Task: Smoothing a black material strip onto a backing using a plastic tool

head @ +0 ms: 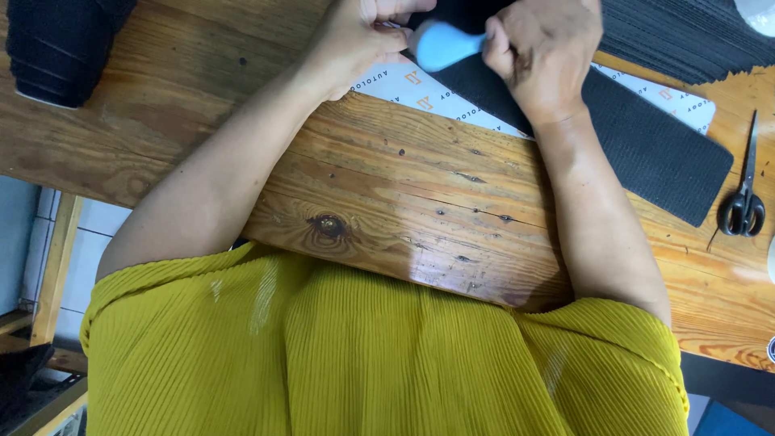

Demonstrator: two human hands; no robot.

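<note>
In the head view, both hands meet at the far edge of the wooden table (420, 202). The right hand (545, 48) has its fingers closed around the narrow end of a light blue tool (442, 44) with a rounded handle. The left hand (355, 36) is curled beside the tool's rounded end, fingertips pinched on something too hidden to name. The tool sits above 1 black ribbed fabric strip (646, 145), which lies on a white printed sheet (404, 85). Black scissors (744, 202) rest to the right of the strip, well apart from the hands. A stack of black fabric (686, 32) lies beyond the strip.

Risk, as I judge it: the left fingertips are very near the tool's working end, so a slip could jab them.
</note>
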